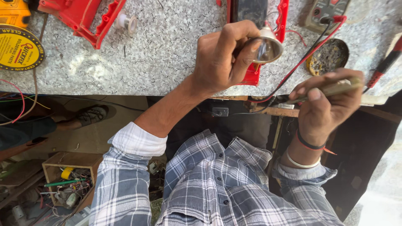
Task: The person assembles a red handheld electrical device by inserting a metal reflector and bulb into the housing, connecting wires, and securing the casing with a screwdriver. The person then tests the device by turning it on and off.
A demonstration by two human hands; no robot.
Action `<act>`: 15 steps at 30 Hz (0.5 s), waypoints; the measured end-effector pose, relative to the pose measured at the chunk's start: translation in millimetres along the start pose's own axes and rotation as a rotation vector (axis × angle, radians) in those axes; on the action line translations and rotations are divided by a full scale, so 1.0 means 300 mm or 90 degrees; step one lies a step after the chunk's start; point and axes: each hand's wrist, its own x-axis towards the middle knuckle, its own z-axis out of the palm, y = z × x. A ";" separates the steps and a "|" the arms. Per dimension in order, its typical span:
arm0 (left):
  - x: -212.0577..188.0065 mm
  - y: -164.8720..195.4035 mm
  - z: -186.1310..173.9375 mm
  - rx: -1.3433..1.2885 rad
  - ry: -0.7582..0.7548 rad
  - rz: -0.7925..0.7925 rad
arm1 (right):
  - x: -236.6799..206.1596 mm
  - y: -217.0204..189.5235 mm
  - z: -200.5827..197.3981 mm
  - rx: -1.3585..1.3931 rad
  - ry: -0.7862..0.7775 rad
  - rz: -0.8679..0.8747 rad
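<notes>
From the head camera, looking down over a blue-and-white checked shirt, the left hand is curled shut around a shiny cone-shaped metal reflector, thumb and fingers clasped on its narrow end so that the wide mouth faces right; it is held up over the near edge of the speckled grey stone worktop. The right hand is closed on a slim olive-coloured metal tool that lies across the fingers, pinned under the thumb, its tip pointing left toward the reflector but apart from it. Red and black wires run between the two hands, up to a grey multimeter at the top edge. Just behind the reflector lies a red plastic casing with a dark inside; another open red plastic shell lies at the top left, with a small white bulb holder beside it. A round yellow tin of soldering paste sits at the left edge, and a round open tin with crusted dark contents lies above the right hand. A red-handled probe slants in at the far right.
</notes>
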 end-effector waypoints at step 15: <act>0.076 -0.138 -0.021 0.157 -0.027 -0.216 | 0.214 -0.047 0.172 -0.473 -0.210 0.084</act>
